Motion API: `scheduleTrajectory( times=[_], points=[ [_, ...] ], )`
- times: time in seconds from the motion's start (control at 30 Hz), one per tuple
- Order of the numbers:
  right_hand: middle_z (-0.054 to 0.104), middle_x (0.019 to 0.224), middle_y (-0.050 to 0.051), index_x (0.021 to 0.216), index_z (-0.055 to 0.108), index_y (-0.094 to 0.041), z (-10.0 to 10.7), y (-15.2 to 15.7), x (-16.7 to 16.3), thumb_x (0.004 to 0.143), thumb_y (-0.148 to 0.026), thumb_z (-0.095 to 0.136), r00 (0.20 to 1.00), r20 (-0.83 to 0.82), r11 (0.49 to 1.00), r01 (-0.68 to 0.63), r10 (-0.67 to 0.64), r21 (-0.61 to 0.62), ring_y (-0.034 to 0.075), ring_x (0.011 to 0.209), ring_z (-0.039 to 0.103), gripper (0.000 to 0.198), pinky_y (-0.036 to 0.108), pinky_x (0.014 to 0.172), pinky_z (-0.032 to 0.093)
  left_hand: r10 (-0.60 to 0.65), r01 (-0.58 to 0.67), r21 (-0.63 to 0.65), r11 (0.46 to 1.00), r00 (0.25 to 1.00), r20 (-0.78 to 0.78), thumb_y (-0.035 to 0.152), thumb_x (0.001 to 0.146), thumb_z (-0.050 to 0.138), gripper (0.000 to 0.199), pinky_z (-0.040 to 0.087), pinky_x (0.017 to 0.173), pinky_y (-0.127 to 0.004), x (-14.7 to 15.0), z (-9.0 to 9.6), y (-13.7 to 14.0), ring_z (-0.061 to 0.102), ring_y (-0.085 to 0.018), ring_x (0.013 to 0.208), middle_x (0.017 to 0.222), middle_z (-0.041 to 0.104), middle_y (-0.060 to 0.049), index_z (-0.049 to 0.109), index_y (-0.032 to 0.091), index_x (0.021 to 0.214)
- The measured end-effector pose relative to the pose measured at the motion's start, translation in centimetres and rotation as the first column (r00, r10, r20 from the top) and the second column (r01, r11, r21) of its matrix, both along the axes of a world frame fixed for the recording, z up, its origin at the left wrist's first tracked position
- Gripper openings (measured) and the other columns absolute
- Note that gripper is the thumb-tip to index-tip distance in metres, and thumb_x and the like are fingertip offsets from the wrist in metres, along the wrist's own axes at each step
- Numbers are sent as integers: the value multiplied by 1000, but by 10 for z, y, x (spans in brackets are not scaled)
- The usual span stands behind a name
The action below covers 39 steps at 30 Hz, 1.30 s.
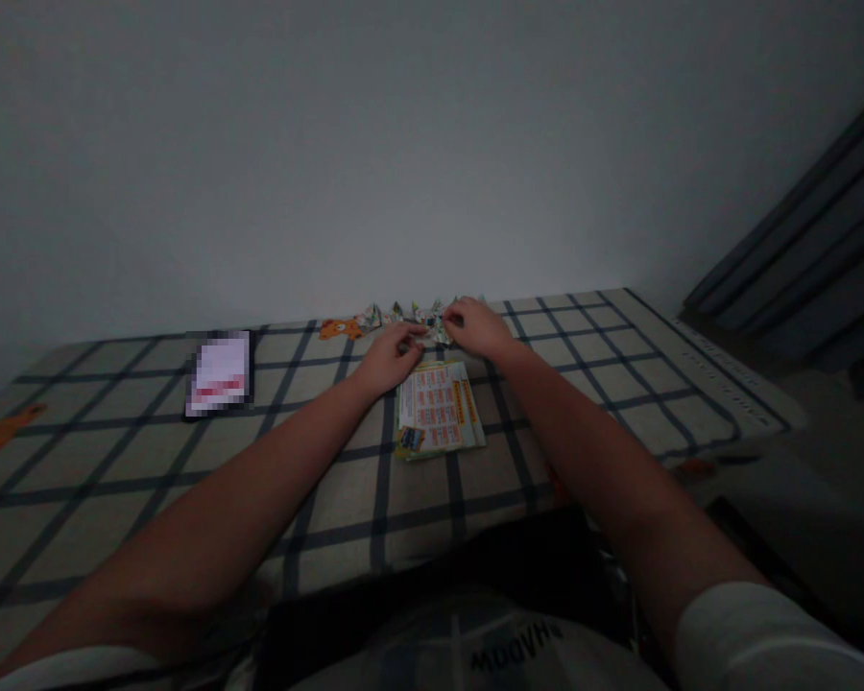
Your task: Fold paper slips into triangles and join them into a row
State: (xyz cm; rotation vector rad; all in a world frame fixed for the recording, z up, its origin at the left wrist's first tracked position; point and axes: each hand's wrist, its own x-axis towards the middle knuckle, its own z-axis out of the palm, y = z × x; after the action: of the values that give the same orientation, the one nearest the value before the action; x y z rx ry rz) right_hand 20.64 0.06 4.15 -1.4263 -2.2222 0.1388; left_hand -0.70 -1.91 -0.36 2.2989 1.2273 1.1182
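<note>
Several small folded paper pieces (371, 316) with printed patterns stand in a row along the far edge of the table, by the wall. My right hand (476, 328) reaches to the right part of this row, its fingers curled and closed on a folded paper piece (441, 333). Just left of that piece is my left hand (395, 355), palm down, with fingers stretched out and thumb apart, holding nothing that I can see. Between my forearms lies a stack of printed leaflets (439, 408), slightly fanned, its lower sheets sticking out at the edges.
A tablet or phone (220, 374) with a lit, blurred screen lies on the left. The checked tablecloth (317, 537) has orange bear prints (341, 329). A pale wall (403, 144) stands behind the table; a dark curtain (806, 211) hangs at the right.
</note>
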Motion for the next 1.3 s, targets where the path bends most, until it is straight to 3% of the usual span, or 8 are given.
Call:
scheduleTrajectory(
  times=[0.17, 0.27, 0.37, 0.53, 0.63, 0.83, 1.1, 1.3],
  points=[
    [72, 91, 6, 94, 72, -20, 5, -6, -1, 92, -35, 57, 1000, -12, 999, 24, -25, -46, 18, 77, 59, 21, 29, 64, 35, -96, 101, 73, 992, 993, -69, 34, 89, 56, 27, 50, 83, -35, 0, 7, -8, 62, -22, 92, 101, 67, -9, 72, 17, 103],
    [71, 89, 7, 89, 71, -20, 7, -8, -3, 92, -35, 57, 1000, 29, 999, 7, -6, -50, 18, 76, 57, 21, 30, 64, 33, -143, 152, 45, 987, 976, -166, 40, 89, 59, 26, 49, 82, -36, 0, 10, -12, 62, -22, 86, 93, 67, -8, 72, 18, 95],
    [70, 89, 9, 84, 71, -19, 8, -9, -5, 93, -38, 56, 998, 68, 998, 3, 1, -59, 18, 76, 56, 25, 31, 64, 32, -215, 231, 36, 972, 945, -246, 48, 88, 63, 30, 48, 85, -37, 1, 10, -14, 63, -24, 93, 96, 70, -8, 72, 20, 94],
    [71, 93, 8, 82, 69, -18, 7, -8, -6, 95, -38, 53, 995, 104, 999, 5, -1, -35, 18, 80, 56, 28, 30, 63, 30, -246, 243, -39, 969, 937, -247, 49, 85, 68, 30, 48, 81, -34, 2, 7, -12, 64, -22, 87, 91, 72, -7, 72, 19, 88],
    [71, 97, 8, 85, 69, -18, 6, -7, -6, 96, -38, 52, 992, 127, 999, 15, -10, -40, 17, 82, 57, 28, 29, 65, 31, -238, 227, -73, 971, 947, -216, 47, 85, 69, 31, 49, 77, -33, 1, 7, -10, 64, -20, 84, 91, 73, -6, 74, 18, 96],
    [72, 99, 8, 88, 72, -19, 7, -7, -5, 97, -38, 51, 993, 110, 999, 31, -29, -17, 18, 84, 58, 29, 29, 67, 34, -264, 273, -6, 962, 925, -272, 50, 78, 77, 42, 49, 94, -40, 0, 4, -5, 66, -25, 100, 103, 73, -9, 76, 19, 105],
    [73, 101, 9, 89, 74, -21, 8, -11, -5, 93, -59, 55, 986, 167, 994, 29, -11, -103, 20, 89, 63, 43, 29, 70, 40, -253, 252, -22, 967, 965, -69, 45, 85, 70, 30, 51, 89, -36, -5, 0, -4, 67, -21, 99, 104, 74, -9, 75, 18, 98],
    [72, 103, 9, 87, 72, -20, 9, -13, -6, 87, -54, 62, 976, 220, 996, 29, -8, -90, 20, 86, 63, 36, 29, 67, 39, -237, 236, -126, 963, 971, 9, 45, 85, 68, 29, 49, 70, -28, -4, 6, -6, 66, -17, 80, 90, 75, -6, 75, 17, 87]
  ],
)
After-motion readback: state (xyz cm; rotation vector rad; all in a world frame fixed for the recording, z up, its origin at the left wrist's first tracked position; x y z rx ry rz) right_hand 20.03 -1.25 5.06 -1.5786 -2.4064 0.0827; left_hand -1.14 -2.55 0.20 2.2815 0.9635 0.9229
